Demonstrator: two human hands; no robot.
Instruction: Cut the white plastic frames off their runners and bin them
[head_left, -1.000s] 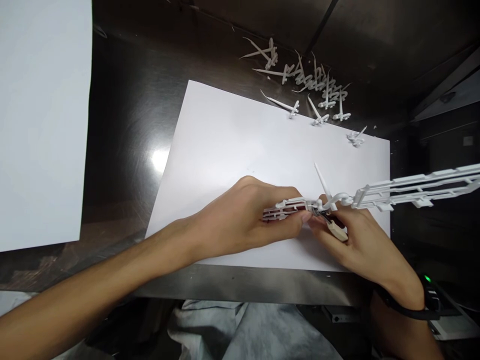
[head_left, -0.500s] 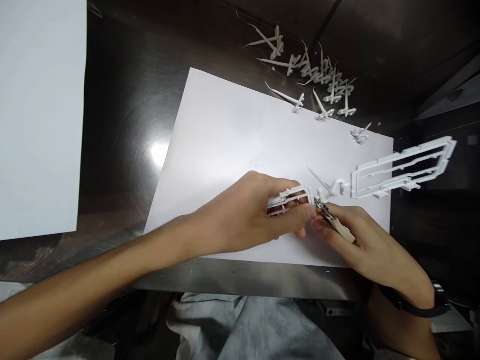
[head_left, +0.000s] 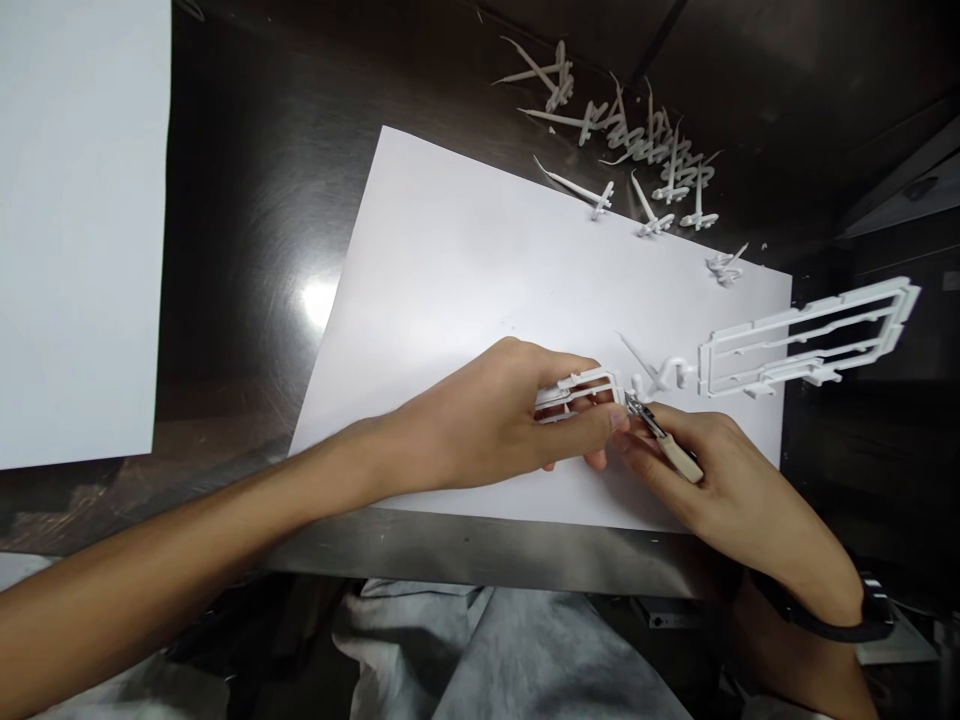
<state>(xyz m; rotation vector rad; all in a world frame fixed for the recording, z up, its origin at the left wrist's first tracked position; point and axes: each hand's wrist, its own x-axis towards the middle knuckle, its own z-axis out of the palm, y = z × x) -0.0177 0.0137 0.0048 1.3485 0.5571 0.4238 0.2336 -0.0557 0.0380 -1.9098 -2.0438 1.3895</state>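
My left hand (head_left: 487, 425) is closed on one end of a white plastic frame part, its thumb near a curved connecting piece. The larger white plastic frame (head_left: 810, 335) sticks out to the right, over the right edge of the paper. My right hand (head_left: 731, 480) holds small cutters (head_left: 679, 457) with cream handles. Their metal jaws touch or nearly touch the plastic beside my left thumb; whether they are closed cannot be made out. A thin white spike (head_left: 636, 357) rises from the connecting piece.
Under my hands lies a large white sheet of paper (head_left: 435, 270) on a dark metal table (head_left: 247, 200). Several white plastic pieces (head_left: 667, 160) are heaped past its far edge. Another white sheet (head_left: 75, 240) lies at the left.
The cutters and my right hand have shifted slightly left. Both hands otherwise keep their hold, and the view has moved a little.
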